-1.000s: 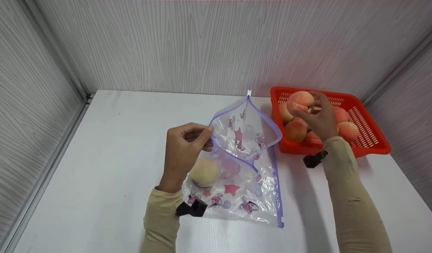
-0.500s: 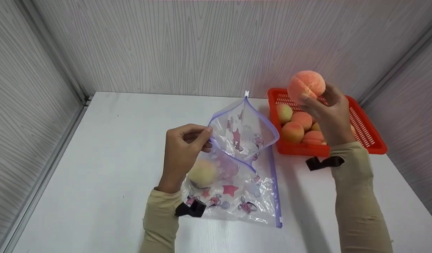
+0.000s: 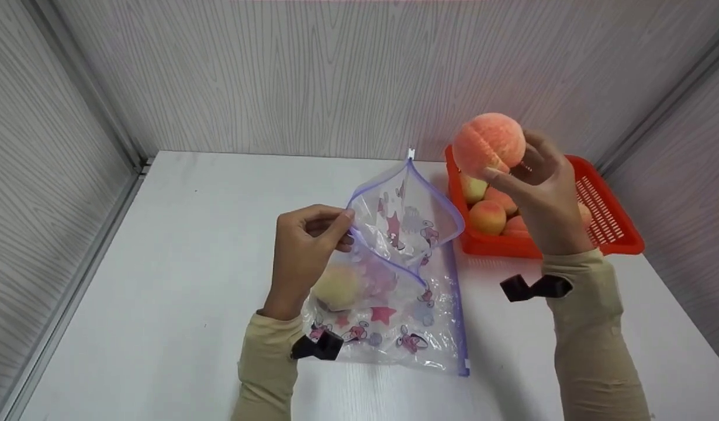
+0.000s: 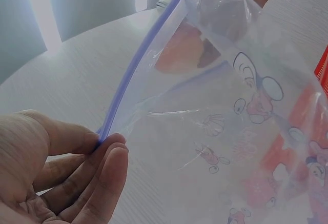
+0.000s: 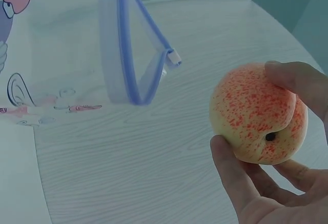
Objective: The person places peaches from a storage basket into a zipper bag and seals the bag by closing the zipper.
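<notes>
My left hand [image 3: 310, 251] pinches the purple-edged rim of a clear printed zip bag [image 3: 418, 345] between thumb and fingers. The bag's mouth gapes, and a pale peach [image 3: 338, 286] lies inside its lower left part. In the left wrist view the thumb and fingertips meet on the purple zip edge [image 4: 136, 62]. My right hand [image 3: 549, 187] holds a pinkish-orange peach [image 3: 489, 145] in the air above the basket's left part. The right wrist view shows this peach [image 5: 256, 111] between thumb and fingers, apart from the bag, its stem hollow visible.
A red plastic basket [image 3: 619, 234] with several peaches stands at the right of the white table [image 3: 161, 280]. A white slider [image 3: 411, 154] sits at the bag's far corner. Wood-grain panels [image 3: 336, 76] close off the back and sides.
My right hand has lifted the peach up out of the basket, then shifted it slightly left. The left hand keeps its pinch on the bag's rim and has hardly moved.
</notes>
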The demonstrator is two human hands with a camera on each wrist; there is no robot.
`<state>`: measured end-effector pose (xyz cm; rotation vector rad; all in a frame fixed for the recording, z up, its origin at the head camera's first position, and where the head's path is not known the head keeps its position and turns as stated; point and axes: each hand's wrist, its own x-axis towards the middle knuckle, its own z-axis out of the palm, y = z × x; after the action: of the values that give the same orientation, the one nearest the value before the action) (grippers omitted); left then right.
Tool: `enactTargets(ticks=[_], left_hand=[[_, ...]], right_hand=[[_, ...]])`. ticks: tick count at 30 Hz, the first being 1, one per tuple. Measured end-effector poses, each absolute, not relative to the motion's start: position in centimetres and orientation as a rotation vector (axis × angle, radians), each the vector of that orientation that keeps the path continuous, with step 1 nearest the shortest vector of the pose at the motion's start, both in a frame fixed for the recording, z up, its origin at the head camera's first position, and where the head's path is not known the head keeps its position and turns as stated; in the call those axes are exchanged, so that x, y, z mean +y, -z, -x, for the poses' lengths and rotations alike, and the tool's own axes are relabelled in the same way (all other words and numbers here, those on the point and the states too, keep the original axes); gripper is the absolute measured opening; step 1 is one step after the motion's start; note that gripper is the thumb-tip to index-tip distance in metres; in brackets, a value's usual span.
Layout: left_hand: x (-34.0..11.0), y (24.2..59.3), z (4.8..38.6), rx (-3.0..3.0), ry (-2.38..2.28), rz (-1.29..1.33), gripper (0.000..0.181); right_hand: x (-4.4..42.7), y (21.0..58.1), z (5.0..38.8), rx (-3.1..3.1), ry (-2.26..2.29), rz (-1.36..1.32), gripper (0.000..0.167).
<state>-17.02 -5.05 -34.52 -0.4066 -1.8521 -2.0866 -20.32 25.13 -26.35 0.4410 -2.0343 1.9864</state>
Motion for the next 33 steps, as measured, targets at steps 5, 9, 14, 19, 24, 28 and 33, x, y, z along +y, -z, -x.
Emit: enactTargets(ticks=[5,9,14,19,24,28,33], left_hand=[[-5.0,34.4,17.0,-1.868,2.073,0.414,0.014],[-4.9,34.4,17.1,-1.872,2.071,0.415,0.013],[-4.9,34.4,17.0,-1.861,2.078,0.416,0.012],[-4.9,34.4,17.0,-1.861,2.073,0.412,0.012],[-4.8,34.4,17.0,-1.855,2.075,0.411,0.013],[-4.8,34.4,17.0,-1.846,2.079,0.416,0.013],[-4.8,34.3,17.0,-1.85,2.078,0.416,0.012]], right_hand=[[24.6,26.3,19.6,-2.037,-2.004,-0.533,0.064],[24.3,26.4,19.3,-2.038,-2.01,-0.63,0.065],[24.0,26.5,19.0,-2.051,-2.003,-0.703,0.067],[23.7,26.5,18.7,-2.101,-1.938,-0.743,0.067],[23.5,26.5,18.5,-2.126,-1.951,-0.819,0.067],[23.3,26.5,18.4,-2.153,-1.907,-0.905,0.069],[23.1,26.6,18.3,-2.21,-1.826,-0.94,0.071]])
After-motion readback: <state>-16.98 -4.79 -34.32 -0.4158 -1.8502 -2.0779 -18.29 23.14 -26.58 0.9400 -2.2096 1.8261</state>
